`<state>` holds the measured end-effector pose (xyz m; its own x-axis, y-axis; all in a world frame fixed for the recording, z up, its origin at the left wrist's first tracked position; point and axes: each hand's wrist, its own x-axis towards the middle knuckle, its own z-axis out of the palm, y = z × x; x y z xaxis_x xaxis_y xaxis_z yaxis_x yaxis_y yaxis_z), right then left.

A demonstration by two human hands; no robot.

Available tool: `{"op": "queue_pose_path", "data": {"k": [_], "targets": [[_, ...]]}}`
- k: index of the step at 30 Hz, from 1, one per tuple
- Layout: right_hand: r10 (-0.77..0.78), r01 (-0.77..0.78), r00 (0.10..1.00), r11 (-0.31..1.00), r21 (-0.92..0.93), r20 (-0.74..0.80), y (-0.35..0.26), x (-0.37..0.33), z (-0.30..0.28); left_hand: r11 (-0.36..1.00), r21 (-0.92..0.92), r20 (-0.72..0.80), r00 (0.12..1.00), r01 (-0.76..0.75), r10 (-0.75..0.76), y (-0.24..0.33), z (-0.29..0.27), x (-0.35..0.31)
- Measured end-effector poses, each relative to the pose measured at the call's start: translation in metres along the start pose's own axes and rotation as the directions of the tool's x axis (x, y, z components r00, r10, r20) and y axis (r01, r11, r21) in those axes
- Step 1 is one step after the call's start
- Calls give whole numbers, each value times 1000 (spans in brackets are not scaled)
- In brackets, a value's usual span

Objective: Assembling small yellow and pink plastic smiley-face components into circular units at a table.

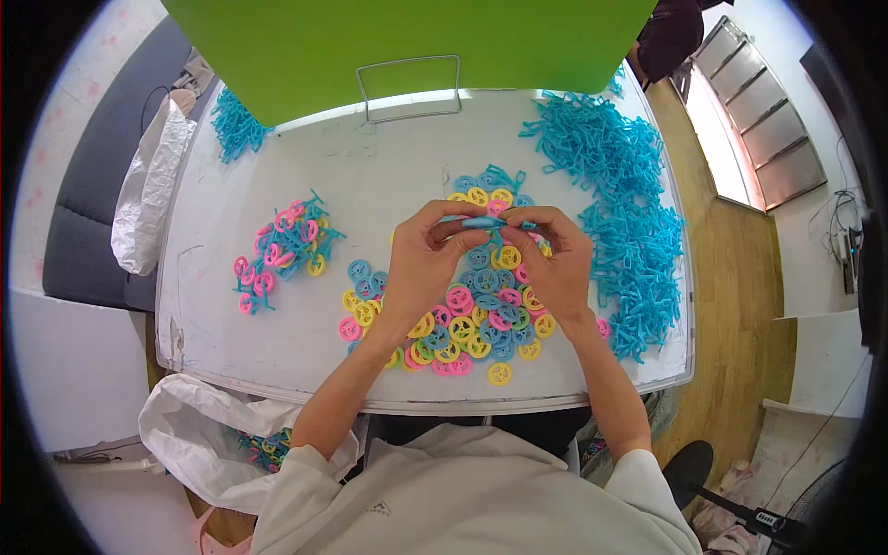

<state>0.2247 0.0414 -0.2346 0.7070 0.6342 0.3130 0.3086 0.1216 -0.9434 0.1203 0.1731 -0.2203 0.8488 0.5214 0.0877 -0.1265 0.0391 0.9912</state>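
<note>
Over the middle of the white table, both my hands meet in a pinch. My left hand grips a small light-blue plastic wheel, turned edge-on. Between the fingertips of my right hand is a blue plastic stem piece, its end against or very close to the wheel; the exact join is hidden by my fingers. Beneath my hands spreads a pile of spoked plastic wheels in pink, yellow, blue and green. A heap of blue stem pieces lies right of my right hand.
At the left lies a smaller cluster of wheels with blue stems. More blue pieces sit at the far left corner. A green box with a wire handle stands at the back. A white sack holding coloured parts hangs near the front left.
</note>
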Motion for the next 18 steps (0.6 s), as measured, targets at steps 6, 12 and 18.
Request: {"op": "queue_pose_path", "data": {"k": [6, 12, 18], "targets": [[0, -14, 997, 985, 172, 79, -5, 3, 1, 998, -34, -55, 997, -54, 52, -7, -8, 0], [93, -89, 994, 994, 70, -57, -8, -2, 0, 997, 34, -3, 997, -72, 72, -6, 0, 0], [116, -94, 986, 980, 173, -118, -13, 1, 4, 1000, -14, -29, 1000, 11, -11, -3, 8, -5]]}}
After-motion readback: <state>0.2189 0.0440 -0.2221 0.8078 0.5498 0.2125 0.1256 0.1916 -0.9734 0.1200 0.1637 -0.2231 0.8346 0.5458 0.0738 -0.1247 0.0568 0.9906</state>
